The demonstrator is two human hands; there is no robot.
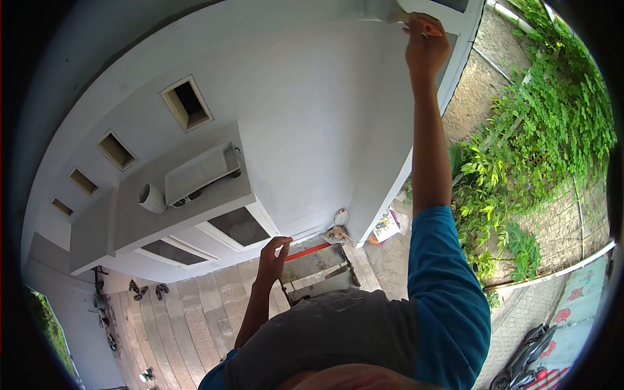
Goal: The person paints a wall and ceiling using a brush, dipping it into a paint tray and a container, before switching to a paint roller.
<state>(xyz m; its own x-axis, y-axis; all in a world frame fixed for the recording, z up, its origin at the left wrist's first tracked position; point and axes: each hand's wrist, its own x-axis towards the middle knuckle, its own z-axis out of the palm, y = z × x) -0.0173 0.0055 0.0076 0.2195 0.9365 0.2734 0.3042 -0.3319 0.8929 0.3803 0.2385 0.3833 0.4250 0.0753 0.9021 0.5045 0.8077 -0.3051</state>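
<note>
High at the top right, my right hand [427, 49] is closed round the orange handle of a paintbrush [426, 25]. The brush's bristle end [398, 14] points left, at the upper part of the grey-white wall [299, 97]; whether it touches cannot be made out. My right arm is stretched far up. Lower down, my left hand [273, 260] is raised near the foot of the wall, its fingers bent and apart, with nothing visible in them. Beside it, under my body, stands a worn platform [318, 268] with a red edge.
On a ledge [182, 188] at left lie a white paint tray [203, 174] and a white container [152, 197]. Square openings [187, 103] pierce the wall. Green plants [533, 130] hang at right. Far below are floor tiles [201, 318] and a parked motorcycle [528, 357].
</note>
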